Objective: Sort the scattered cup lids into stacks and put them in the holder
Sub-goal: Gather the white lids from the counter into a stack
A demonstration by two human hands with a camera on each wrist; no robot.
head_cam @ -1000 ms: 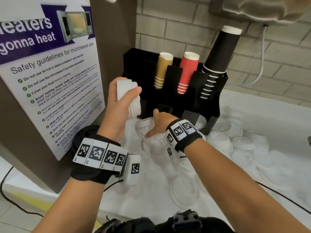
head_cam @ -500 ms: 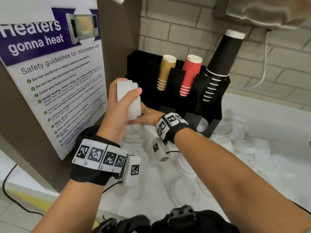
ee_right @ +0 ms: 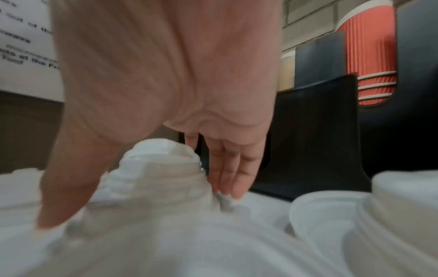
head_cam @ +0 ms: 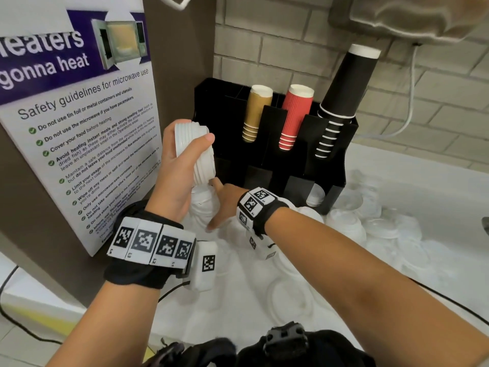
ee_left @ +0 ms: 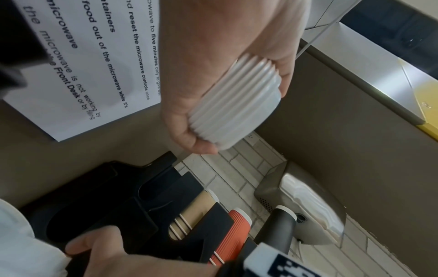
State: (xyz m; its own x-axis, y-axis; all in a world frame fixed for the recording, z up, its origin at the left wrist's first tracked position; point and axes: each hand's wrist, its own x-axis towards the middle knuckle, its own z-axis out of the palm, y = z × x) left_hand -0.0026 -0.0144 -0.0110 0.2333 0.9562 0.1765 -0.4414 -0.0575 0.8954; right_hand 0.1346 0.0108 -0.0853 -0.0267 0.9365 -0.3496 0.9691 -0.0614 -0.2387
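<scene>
Lids gripped beside holder.

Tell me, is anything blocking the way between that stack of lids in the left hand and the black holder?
Nothing visible does. The left hand holds the lid stack in open air just beside the black holder.

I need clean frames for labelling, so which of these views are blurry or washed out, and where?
Head view: sharp, but the loose lids blow out into white glare. Left wrist view: crisp on the lid stack held by the left hand. Right wrist view: motion-blurred throughout, right hand and lids smeared.
</scene>
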